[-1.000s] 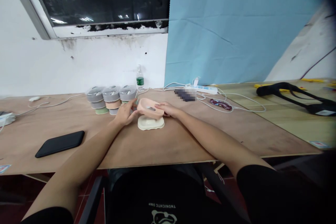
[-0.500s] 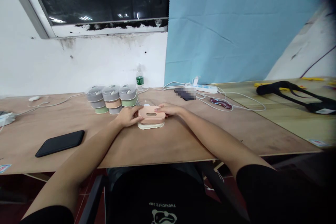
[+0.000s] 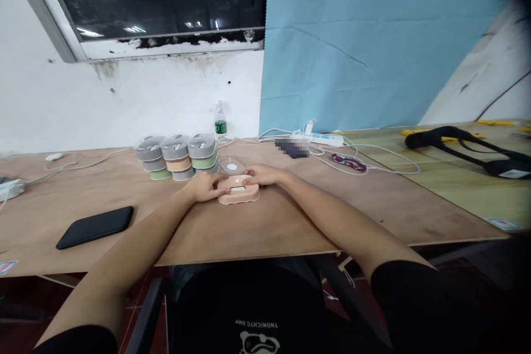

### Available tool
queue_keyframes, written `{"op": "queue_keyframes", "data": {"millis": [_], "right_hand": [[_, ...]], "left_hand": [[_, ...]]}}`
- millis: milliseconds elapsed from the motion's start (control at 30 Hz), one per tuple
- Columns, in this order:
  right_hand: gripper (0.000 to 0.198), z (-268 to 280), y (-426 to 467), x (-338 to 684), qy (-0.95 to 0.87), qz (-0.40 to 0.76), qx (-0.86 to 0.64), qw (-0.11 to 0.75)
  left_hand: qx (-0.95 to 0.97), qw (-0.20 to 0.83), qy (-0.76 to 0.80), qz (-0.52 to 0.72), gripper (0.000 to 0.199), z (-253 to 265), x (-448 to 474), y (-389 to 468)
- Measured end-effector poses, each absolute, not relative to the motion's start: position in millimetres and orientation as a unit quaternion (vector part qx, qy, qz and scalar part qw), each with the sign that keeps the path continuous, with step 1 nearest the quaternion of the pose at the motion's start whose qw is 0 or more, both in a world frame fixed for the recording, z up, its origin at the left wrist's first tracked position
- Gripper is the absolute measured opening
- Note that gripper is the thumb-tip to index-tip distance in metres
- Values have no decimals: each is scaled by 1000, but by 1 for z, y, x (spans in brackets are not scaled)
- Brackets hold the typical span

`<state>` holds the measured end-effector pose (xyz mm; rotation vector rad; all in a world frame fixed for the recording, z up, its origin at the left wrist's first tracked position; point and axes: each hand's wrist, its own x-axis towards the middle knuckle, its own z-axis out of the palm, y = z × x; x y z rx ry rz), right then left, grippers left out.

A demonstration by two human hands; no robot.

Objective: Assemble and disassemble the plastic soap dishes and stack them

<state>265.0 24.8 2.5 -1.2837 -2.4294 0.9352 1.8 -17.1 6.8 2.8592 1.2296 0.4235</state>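
Note:
A pink oval box (image 3: 238, 196) with a slot in its top sits low over a thin white base on the table in front of me. My left hand (image 3: 206, 185) grips its left end, thumb along the near side. At the opposite end my right hand (image 3: 264, 175) has its thumb on the top and its fingers behind the edge. Just behind the box lies a clear lid (image 3: 231, 165) with a white round spot. To the left stand stacked round-cornered boxes (image 3: 175, 163) in grey, green and orange with clear grey tops.
A black phone (image 3: 96, 227) lies at the left front. At the back stand a water bottle (image 3: 220, 123) and a white power strip (image 3: 323, 139) with loose cables. A patterned dark red item (image 3: 349, 162) and a black strap-like frame (image 3: 468, 152) are to the right.
The pink box has come down onto the white base, closing the gap between them. Both hands moved down with it, and the clear lid behind shows more fully.

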Motion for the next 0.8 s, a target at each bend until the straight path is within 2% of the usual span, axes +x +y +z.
{"op": "queue_keyframes", "data": {"millis": [267,433,567,633,800], "right_hand": [[33,-19,35,268,-820,214,-438,301],[37,-24,44,271,-854,126,-438,249],[25,-23,44,270,-857,102,-455,220],[24,-22,44,270,-835,91,-491,232],[42,-20,44,272,-763,74,-554,325]], "left_hand": [[910,6,391,142,60,5,2,-16],[908,0,395,136,60,7,3,-19],[907,2,399,132,59,8,4,-19],[903,2,408,131,58,8,4,-19],[900,6,411,145,53,7,3,-17]]}}
